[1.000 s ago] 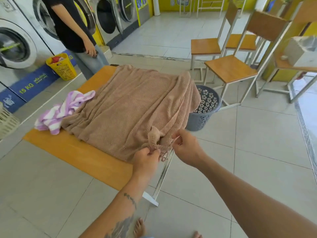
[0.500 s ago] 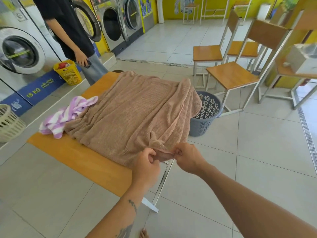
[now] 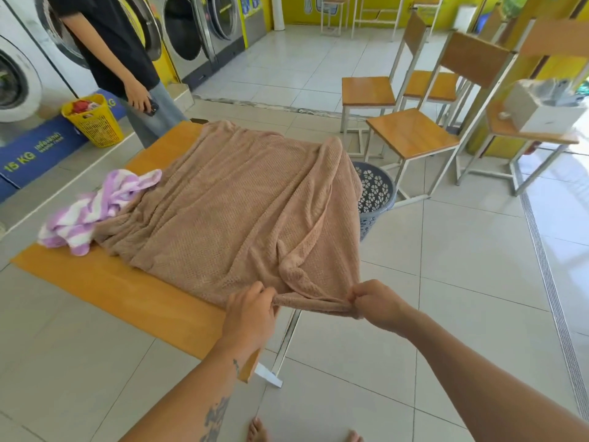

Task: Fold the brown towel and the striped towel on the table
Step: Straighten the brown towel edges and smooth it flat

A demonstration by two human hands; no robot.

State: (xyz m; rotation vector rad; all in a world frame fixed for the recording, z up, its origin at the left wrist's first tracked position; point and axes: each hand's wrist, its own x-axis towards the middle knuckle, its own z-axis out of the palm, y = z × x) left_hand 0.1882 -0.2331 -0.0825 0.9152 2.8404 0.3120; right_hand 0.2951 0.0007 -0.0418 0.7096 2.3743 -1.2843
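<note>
The brown towel lies spread over most of the orange table, its right side draped over the table's edge. My left hand and my right hand each pinch the towel's near edge, stretching a short span of it taut between them just off the table's near corner. The striped purple and white towel sits crumpled on the table's left side, partly tucked under the brown towel's edge.
A grey laundry basket stands on the floor right of the table. Wooden chairs are behind it. A person in black stands at the table's far end by washing machines and a yellow basket. My bare feet show below.
My hands have slid apart along the brown towel's near edge, pulling the bunched corner out into a straight taut span. The view has tilted up slightly.
</note>
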